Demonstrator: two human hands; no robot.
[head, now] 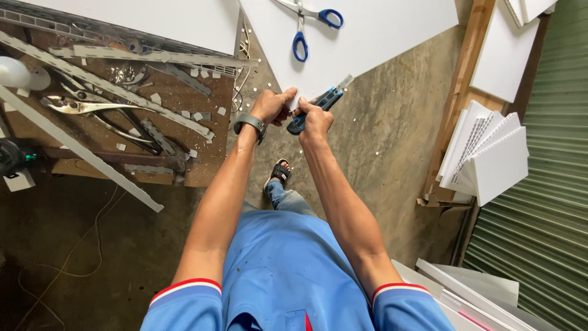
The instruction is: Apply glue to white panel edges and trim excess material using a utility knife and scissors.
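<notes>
My right hand [315, 119] grips a blue and black utility knife [323, 102] with its blade pointing up and to the right. My left hand [274, 106], with a grey watch [250, 124] on its wrist, pinches a small white piece [294, 101] against the knife. Both hands meet in the middle of the view, just below the near edge of a large white board [367, 30] lying on the floor.
Blue-handled scissors [309, 21] lie on the white board. A brown workbench [184, 98] at left holds metal strips, tin snips [79, 105] and white scraps. Stacked white panels [490, 153] lean at right beside a green corrugated shutter [545, 202]. My sandalled foot [279, 171] stands on concrete.
</notes>
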